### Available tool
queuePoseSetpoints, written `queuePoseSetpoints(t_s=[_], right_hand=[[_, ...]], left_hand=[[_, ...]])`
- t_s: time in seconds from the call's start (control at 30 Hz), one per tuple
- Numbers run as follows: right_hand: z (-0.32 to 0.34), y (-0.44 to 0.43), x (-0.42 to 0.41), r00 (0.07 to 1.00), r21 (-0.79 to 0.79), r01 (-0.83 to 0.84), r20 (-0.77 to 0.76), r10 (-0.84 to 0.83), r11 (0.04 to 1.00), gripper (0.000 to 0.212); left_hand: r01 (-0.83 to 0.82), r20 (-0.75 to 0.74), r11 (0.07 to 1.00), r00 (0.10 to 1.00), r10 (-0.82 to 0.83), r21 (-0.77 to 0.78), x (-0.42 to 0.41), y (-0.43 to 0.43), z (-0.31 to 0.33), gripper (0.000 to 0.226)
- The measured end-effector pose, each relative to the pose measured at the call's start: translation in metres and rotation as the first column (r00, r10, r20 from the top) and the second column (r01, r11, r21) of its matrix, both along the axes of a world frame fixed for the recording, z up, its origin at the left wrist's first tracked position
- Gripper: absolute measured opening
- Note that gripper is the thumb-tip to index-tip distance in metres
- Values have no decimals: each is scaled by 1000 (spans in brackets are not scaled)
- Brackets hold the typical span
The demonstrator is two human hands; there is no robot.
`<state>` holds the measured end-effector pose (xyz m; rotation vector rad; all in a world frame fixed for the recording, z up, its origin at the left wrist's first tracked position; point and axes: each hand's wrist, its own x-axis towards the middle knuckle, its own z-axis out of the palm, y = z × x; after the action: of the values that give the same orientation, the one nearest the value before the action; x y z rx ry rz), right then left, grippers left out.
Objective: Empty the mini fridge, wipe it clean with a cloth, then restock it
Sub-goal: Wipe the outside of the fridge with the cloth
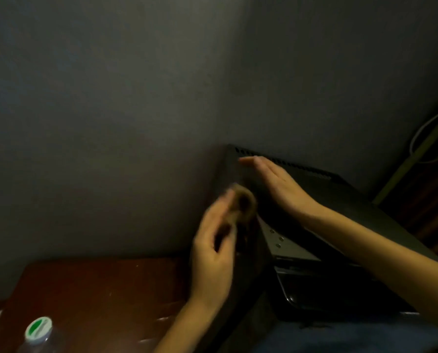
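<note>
Head cam, near to far: bottle (38,330) w/ green-white cap at near left on the reddish counter (98,289). Left hand (212,250) is blurred, fingers curled round a brownish wad, prob. the cloth (243,203), which sits at the top left edge of the mini fridge (352,200). Fridge stands just right of the counter, its top running away toward the wall (136,98); can't tell if the door is open. Right hand (276,182) lies flat on the fridge top, fingers straight, holding nothing, tips near the vent holes (289,165) at the back. Judging by this, the left hand is nearer the fridge's left side and does the wiping; right hand prob. just braces.
</note>
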<state>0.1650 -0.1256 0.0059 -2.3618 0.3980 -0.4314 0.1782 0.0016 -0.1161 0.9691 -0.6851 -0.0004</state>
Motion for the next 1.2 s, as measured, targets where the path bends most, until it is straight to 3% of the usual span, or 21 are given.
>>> queuePoseSetpoints(t_s=[0.07,0.13,0.33,0.57,0.73,0.87,0.97,1.1,1.2], right_hand=[[-6,-25,8,984,-135,121,-117,-137,983,42],[-10,-36,16,966,-125,189,-156,-207,974,44],[-15,-41,31,971,-98,181,-139,-194,978,44],[-17,-42,36,945,-218,160,-249,-214,963,48],[-17,-45,36,958,-152,200,-175,-226,968,47],[-20,-48,35,972,-88,196,-111,-205,977,45],[-17,-44,30,978,13,207,-33,-206,978,44],[-6,-46,-14,993,-64,83,-74,-88,994,41],[5,-67,-87,984,-132,166,-38,-172,977,34]], left_hand=[[94,218,988,969,-119,122,-15,3,-12,53],[124,285,980,944,-166,159,-21,-1,-11,54],[147,165,975,971,-174,164,76,-84,-3,41],[167,40,946,982,-185,279,183,-165,13,41],[129,-17,965,992,-128,227,145,-138,13,42],[34,173,985,983,-64,171,75,-86,5,38],[43,174,989,982,-67,139,37,-59,6,36],[57,167,989,983,-80,139,4,-34,1,38],[72,174,986,980,-97,149,-17,-22,1,47]])
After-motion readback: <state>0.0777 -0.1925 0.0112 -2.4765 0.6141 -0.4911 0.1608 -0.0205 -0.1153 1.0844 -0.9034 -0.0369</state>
